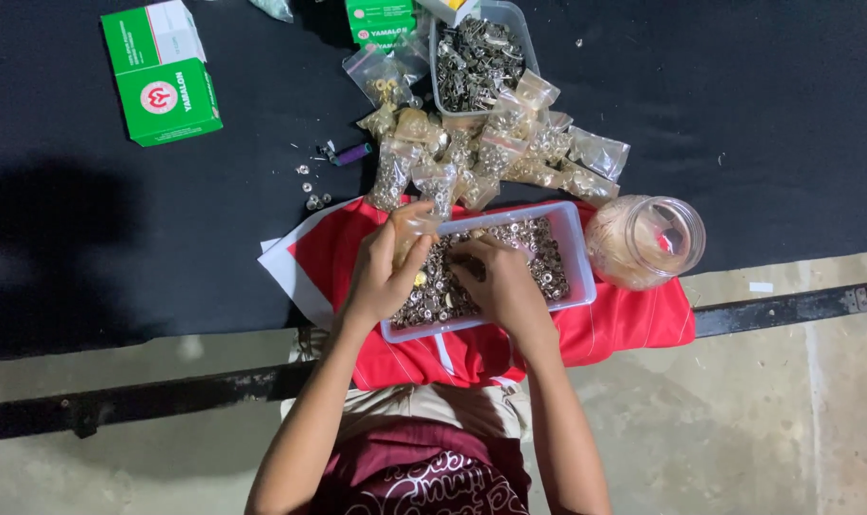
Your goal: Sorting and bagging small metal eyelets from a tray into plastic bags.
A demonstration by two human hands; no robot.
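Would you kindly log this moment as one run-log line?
left hand: holds small clear bag | right hand: in tray of metal fasteners | filled bags behind tray

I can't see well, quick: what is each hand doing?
Left hand: closed, holding a small clear bag.
Right hand: in the tray of metal fasteners; grip cannot be told.

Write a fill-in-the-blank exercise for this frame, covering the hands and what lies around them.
1. The left hand holds a small clear ____ over the tray of metal snap fasteners.
2. The right hand reaches into the tray, which rests on a ____ cloth.
3. Right of the tray lies a clear plastic ____ on its side.
4. At the table's far left sits a green and white ____.

Missing words: bag; red; jar; box
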